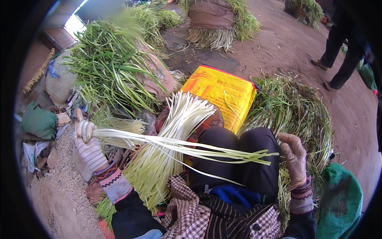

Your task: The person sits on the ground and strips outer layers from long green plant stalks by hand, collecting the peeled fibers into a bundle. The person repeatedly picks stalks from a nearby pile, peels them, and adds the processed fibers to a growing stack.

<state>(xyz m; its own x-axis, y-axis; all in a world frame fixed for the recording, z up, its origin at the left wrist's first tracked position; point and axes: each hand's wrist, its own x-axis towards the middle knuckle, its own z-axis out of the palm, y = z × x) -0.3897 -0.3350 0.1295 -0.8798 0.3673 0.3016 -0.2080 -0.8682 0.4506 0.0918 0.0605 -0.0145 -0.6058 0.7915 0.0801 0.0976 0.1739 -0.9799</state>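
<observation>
My left hand (89, 143), in a striped glove, is shut around the white ends of a few long chive-like stalks (179, 144). They stretch right across my lap, their pale green tips close to my right hand (295, 155). That hand, under a clear plastic glove, hovers beside my knee with loosely curled fingers and nothing in its grasp. Beneath the held stalks lies a thick bundle of similar stalks (170, 152), white ends away from me and greener ends towards me. A smaller bundle (125, 128) rests left of it, partly hidden.
Green leafy stalks (110, 65) are heaped at upper left. A yellow printed sack (220, 92) lies beyond my knees, with discarded leaves (292, 116) to its right. Farther off stands a wrapped bundle (212, 18). A person's legs (343, 53) are at upper right; a green sack (340, 197) is at lower right.
</observation>
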